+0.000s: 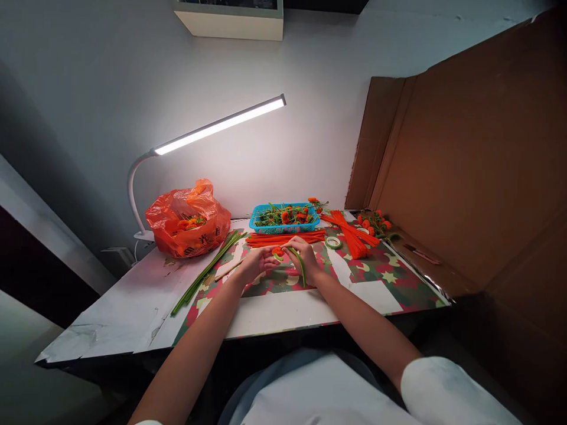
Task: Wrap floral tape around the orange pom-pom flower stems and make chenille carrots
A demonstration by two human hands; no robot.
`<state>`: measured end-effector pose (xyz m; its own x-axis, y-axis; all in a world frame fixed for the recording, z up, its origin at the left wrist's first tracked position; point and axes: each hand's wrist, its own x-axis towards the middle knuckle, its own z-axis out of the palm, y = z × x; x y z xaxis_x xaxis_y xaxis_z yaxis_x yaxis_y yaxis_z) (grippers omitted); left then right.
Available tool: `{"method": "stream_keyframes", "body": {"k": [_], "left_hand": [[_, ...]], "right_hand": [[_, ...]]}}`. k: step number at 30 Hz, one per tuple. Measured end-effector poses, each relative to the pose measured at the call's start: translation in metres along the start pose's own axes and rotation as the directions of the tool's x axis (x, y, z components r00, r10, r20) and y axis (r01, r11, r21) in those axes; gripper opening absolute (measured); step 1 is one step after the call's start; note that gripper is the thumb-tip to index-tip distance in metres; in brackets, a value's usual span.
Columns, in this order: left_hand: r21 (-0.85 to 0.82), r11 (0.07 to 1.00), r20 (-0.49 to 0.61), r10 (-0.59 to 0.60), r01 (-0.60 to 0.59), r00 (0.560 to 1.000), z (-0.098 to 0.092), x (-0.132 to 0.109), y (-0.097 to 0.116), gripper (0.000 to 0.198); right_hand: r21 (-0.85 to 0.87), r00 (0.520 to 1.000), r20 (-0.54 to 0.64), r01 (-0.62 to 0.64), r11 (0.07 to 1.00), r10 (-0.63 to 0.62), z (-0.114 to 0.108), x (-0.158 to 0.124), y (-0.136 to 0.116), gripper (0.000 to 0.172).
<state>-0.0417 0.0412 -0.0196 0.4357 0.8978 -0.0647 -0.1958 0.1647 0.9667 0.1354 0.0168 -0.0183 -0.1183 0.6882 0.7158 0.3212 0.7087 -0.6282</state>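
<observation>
A small orange flower head (277, 252) with a bit of green under it sits at the fingertips of my left hand (257, 264), palm turned partly up. Close beside it, my right hand (305, 260) pinches a green pipe cleaner (303, 273) that curves down past the fingers. The fingertips of both hands nearly meet at the flower. Just behind them lies a bundle of orange-red pipe cleaners (305, 237). A roll of green tape (333, 242) rests to the right of my right hand.
Left lie long green pipe cleaners (201, 278) and a thin stick (228, 271). An orange plastic bag (188, 236), blue basket (283, 229) of finished flowers and another orange-red bundle (354, 236) stand behind. A lamp (221, 124) hangs above; cardboard (465, 159) walls the right.
</observation>
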Motion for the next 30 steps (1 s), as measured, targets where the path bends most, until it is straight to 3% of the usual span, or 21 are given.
{"method": "stream_keyframes", "body": {"k": [6,10,16,21,30], "left_hand": [[0.034,0.998,0.100,-0.064,0.061,0.993,0.011,-0.005,0.000,0.015],[0.068,0.998,0.047,0.008,-0.011,0.999,0.014,-0.002,-0.010,0.015],[0.152,0.982,-0.035,0.120,-0.114,0.992,0.015,0.004,-0.020,0.018],[0.153,0.982,-0.033,0.113,-0.107,0.993,0.016,0.004,-0.018,0.014],[0.106,0.990,-0.052,0.103,-0.097,0.993,0.019,0.005,-0.019,0.012]], "right_hand": [[0.011,0.993,0.103,0.065,0.998,-0.065,-0.003,0.000,0.002,0.023],[-0.071,0.995,0.090,0.054,0.996,-0.048,0.000,0.001,0.003,0.020],[-0.049,0.995,0.021,-0.100,0.994,0.101,0.010,-0.004,0.002,0.020],[-0.013,0.992,0.014,-0.124,0.992,0.124,0.013,-0.004,0.001,0.021],[-0.271,0.999,0.038,-0.005,0.962,0.016,0.018,-0.009,0.004,0.016]]}}
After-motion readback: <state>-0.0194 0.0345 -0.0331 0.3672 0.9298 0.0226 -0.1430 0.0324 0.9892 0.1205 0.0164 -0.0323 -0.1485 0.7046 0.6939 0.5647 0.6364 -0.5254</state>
